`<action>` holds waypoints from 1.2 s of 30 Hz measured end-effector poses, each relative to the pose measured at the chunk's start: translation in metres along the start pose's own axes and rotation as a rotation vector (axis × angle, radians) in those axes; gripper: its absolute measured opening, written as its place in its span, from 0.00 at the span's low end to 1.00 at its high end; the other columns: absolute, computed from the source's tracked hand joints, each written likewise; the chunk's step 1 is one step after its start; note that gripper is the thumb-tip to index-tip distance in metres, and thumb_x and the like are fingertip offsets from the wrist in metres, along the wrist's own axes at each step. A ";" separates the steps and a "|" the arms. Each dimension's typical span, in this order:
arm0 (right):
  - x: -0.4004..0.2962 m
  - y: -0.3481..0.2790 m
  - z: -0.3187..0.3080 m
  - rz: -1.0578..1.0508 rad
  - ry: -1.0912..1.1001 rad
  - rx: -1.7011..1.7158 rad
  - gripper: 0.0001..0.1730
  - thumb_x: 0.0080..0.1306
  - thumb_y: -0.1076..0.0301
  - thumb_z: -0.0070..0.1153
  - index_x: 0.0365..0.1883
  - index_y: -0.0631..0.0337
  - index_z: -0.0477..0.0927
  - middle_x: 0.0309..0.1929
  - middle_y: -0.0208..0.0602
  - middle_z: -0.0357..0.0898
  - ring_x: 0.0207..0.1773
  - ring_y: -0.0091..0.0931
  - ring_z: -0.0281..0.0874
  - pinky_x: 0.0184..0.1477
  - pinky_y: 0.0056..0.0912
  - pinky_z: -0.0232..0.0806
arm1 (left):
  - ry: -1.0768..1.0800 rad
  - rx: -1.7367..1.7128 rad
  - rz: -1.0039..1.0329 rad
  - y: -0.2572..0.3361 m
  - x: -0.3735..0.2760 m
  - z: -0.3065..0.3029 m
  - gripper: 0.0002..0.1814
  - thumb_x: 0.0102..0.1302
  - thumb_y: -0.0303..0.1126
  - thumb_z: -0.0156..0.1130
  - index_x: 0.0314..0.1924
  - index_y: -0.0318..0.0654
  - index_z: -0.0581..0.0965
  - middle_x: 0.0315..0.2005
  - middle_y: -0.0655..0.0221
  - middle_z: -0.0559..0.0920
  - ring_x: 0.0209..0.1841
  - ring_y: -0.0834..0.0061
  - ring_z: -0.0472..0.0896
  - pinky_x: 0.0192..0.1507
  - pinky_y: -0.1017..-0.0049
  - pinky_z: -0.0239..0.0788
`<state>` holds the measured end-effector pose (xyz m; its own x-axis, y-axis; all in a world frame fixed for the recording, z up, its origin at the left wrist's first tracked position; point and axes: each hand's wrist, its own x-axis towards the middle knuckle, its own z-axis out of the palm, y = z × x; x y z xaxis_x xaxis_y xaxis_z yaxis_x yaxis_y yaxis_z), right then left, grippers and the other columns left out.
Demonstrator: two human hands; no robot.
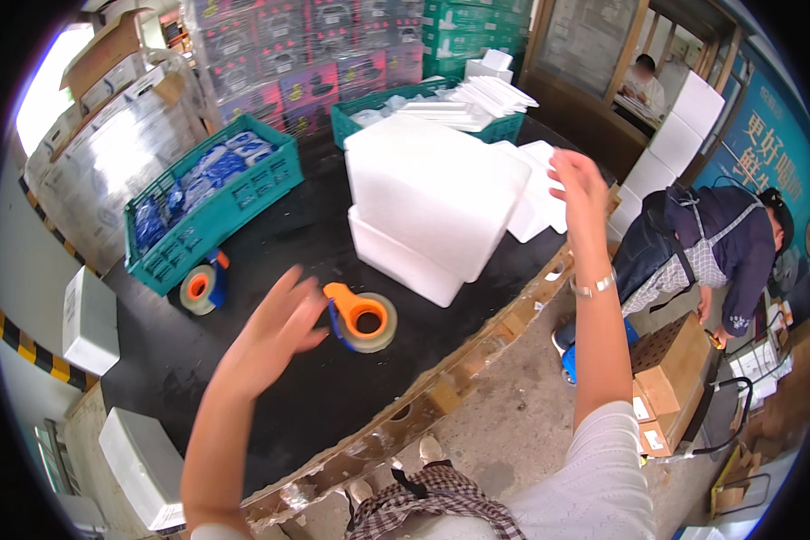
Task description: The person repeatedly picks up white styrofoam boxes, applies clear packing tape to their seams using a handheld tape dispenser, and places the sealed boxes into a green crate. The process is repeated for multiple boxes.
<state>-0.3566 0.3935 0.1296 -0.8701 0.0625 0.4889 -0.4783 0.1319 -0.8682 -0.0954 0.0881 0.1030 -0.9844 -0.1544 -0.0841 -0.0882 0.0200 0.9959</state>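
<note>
Over the black tabletop (310, 418), my left hand (270, 337) hovers with its fingers apart and slightly blurred. Just right of it lies an orange-handled tape dispenser (337, 294) with a roll of clear tape. My right hand (580, 179), raised and holding nothing, has its fingers spread and bent. It is right of a white foam box (432, 196) that rests tilted on a second foam box (395, 260). White foam pieces (533, 219), flat like lids, lie behind and beside the boxes, near my right hand.
A teal crate (243, 209) of blue-and-white packs stands left, a second tape dispenser (201, 290) beside it. Another teal crate (509, 129) holds foam lids. Foam boxes (91, 320) stand left of the table. At right, a person (722, 243) bends over cardboard boxes (671, 371).
</note>
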 end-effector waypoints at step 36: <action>-0.369 -0.031 0.132 0.136 -0.870 0.025 0.35 0.66 0.56 0.57 0.65 0.67 0.63 0.58 0.55 0.69 0.58 0.43 0.71 0.58 0.39 0.65 | 0.602 1.021 0.262 -0.093 -0.084 -0.116 0.31 0.66 0.36 0.59 0.64 0.30 0.63 0.62 0.48 0.68 0.66 0.55 0.66 0.68 0.66 0.52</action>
<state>-0.0360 0.2355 -0.0354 -0.6972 -0.7006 0.1517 -0.3572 0.1560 -0.9209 0.0136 -0.0151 0.0210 -0.7864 -0.4578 0.4147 -0.2435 0.8467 0.4730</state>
